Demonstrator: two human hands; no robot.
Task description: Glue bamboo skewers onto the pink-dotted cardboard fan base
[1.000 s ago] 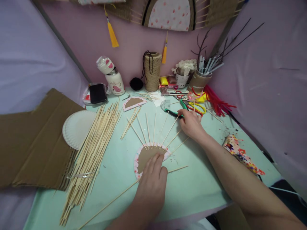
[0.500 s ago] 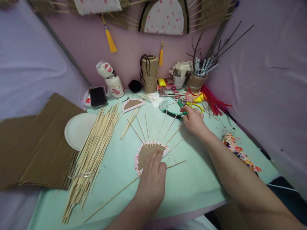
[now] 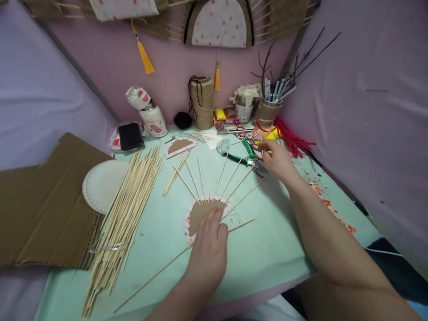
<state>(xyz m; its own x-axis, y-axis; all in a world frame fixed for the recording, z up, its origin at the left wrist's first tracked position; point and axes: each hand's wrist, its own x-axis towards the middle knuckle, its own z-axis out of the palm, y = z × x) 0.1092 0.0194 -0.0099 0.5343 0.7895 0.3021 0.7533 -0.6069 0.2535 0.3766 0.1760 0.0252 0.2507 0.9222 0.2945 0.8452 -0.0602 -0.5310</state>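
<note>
My left hand (image 3: 210, 240) lies flat, fingers stretched, on the lower right of a brown cardboard half-disc (image 3: 198, 217) with a pink-and-white patterned rim. Thin wooden sticks (image 3: 201, 176) fan out from its curved edge. One long stick (image 3: 150, 283) passes under the same hand and shows on both sides. Farther right, my right hand (image 3: 277, 161) is among the tools, its fingers curled and partly hiding what lies beneath them. Green-and-black handled pliers (image 3: 248, 154) lie open just left of its fingertips. A bit of red handle shows there too.
A large bundle of sticks (image 3: 123, 227), a paper plate (image 3: 100, 187) and cardboard sheets (image 3: 43, 209) lie left. A smaller patterned half-disc (image 3: 180, 146) is behind. Along the back stand a white bottle (image 3: 154, 121), a twine spool (image 3: 203, 103) and a pot of glue sticks (image 3: 269, 111).
My right hand has shifted from the pliers' handles to just right of them, covering the yellow handles seen earlier. My left hand stays on the half-disc. The view has turned slightly right.
</note>
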